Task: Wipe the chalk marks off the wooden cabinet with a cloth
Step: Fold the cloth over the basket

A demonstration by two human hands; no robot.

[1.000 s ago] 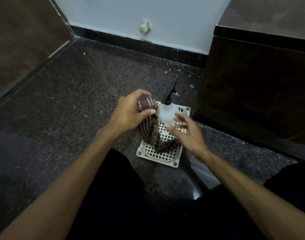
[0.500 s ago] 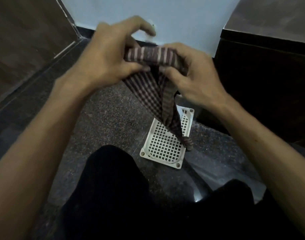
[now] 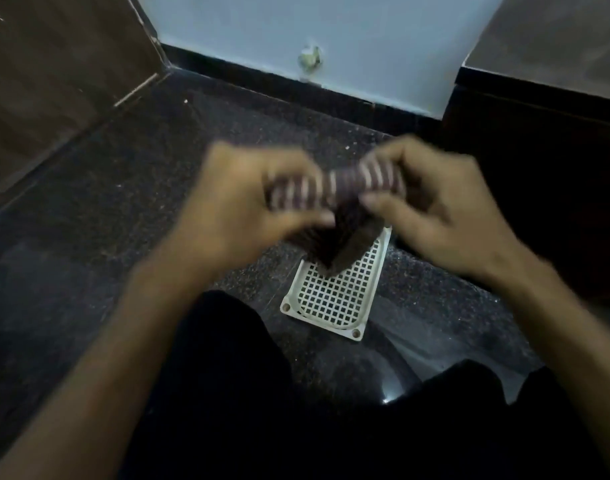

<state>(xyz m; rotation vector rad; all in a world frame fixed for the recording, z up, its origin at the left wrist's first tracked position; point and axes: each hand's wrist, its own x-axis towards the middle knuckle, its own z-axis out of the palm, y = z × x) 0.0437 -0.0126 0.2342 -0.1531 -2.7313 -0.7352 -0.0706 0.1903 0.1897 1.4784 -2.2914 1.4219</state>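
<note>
Over white tray (image 3: 334, 299), left hand (image 3: 237, 209) and right hand (image 3: 445, 216) pinch cloth (image 3: 345, 188) top edge, fingers (image 3: 379, 202) curled; likely spreading it for folding.

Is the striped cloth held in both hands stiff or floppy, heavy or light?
Probably floppy: the cloth sags in folds below the left hand and right hand. Likely light, since fingers alone seem to carry it.
</note>
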